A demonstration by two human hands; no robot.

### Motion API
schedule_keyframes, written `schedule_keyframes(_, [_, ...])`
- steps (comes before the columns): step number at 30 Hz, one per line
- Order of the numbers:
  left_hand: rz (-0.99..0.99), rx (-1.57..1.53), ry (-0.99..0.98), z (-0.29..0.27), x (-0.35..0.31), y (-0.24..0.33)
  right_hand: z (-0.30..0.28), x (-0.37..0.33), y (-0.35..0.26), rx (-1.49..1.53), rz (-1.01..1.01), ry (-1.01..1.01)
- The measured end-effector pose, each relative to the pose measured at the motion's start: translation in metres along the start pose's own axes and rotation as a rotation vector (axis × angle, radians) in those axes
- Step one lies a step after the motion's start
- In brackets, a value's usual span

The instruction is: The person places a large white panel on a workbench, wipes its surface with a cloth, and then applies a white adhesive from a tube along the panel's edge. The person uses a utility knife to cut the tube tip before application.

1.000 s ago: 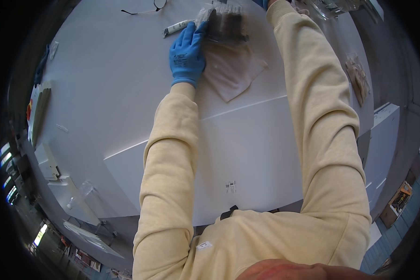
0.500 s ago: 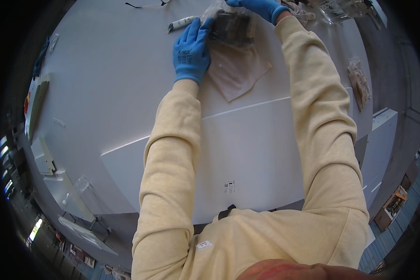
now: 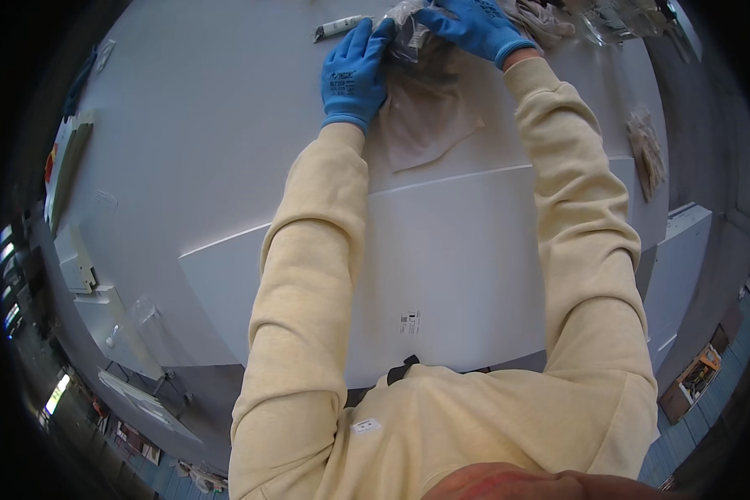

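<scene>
Both my hands wear blue gloves and work at a clear plastic bag [image 3: 406, 35] near the upper edge of the view. My left hand [image 3: 354, 79] holds the bag's left side with its fingertips. My right hand [image 3: 477, 29] reaches in from the right, its fingers closed on the bag's top. Dark contents [image 3: 438, 60] show below my right fingers, but I cannot make out what they are. Beneath lies a thin pale pinkish sheet or cloth [image 3: 429, 125]. A white tube [image 3: 340, 28] with a dark end lies just beyond my left fingertips.
A large white panel [image 3: 450, 250] with a small label lies on the table [image 3: 200, 125] in front of me. Crumpled cloth [image 3: 542, 21] and a clear container [image 3: 617, 21] stand at the far right. A bag of pale pieces [image 3: 647, 154] lies near the right edge. White panels [image 3: 112, 325] lean at the left.
My right hand has come nearer, and more of it shows now over the bag. The bag's dark contents are more covered. The view has shifted slightly, and the glasses at the top have left it.
</scene>
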State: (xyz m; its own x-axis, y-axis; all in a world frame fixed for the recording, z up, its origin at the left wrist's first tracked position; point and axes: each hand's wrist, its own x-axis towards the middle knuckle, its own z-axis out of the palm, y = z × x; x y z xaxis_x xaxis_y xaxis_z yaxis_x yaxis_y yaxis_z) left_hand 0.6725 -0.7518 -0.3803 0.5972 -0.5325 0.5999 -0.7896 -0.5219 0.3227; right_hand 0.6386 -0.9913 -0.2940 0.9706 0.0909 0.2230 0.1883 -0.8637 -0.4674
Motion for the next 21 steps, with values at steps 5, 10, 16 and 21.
schedule_keyframes(5, [-0.038,0.032,-0.032,-0.002,0.0,-0.001,-0.002,-0.01,-0.027,-0.106,0.175,0.136])
schedule_keyframes(10, [-0.058,0.151,-0.08,-0.069,-0.007,0.034,0.014,-0.001,-0.016,-0.123,0.452,0.358])
schedule_keyframes(16, [-0.308,0.064,0.057,-0.202,-0.137,0.089,0.009,0.044,0.183,-1.086,0.232,0.252])
schedule_keyframes(21, [-1.01,0.385,0.018,-0.333,-0.342,0.132,0.024,0.022,0.145,-0.546,0.291,0.505])
